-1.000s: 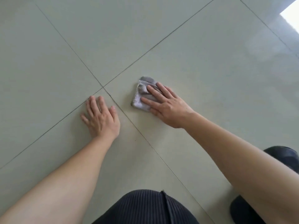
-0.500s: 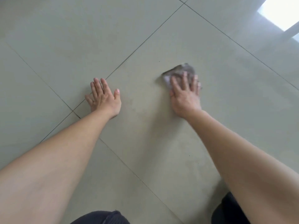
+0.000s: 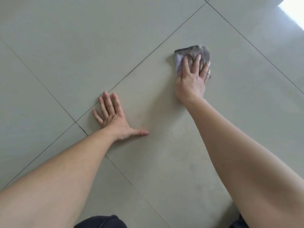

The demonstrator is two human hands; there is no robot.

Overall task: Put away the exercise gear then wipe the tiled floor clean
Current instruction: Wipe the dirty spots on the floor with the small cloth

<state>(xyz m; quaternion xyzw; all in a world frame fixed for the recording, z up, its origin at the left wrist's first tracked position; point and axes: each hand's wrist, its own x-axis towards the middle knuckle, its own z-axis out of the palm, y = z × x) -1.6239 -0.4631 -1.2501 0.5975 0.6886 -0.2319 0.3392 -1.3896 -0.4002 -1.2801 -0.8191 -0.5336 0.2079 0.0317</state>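
A crumpled grey cloth (image 3: 187, 52) lies on the pale tiled floor (image 3: 98, 38), up and right of centre. My right hand (image 3: 191, 79) presses flat on the cloth, fingers spread over it and covering its near part. My left hand (image 3: 113, 120) rests flat on the floor by a crossing of grout lines, fingers apart, thumb out to the right, holding nothing. No exercise gear is in view.
Large glossy tiles with dark grout lines fill the view. A bright patch of light (image 3: 294, 9) reflects at the top right corner. Dark clothing on my knees shows at the bottom edge (image 3: 102, 222).
My right hand slid the cloth away from me and to the right across the tile. My left hand stayed planted on the floor, and its thumb has spread outward.
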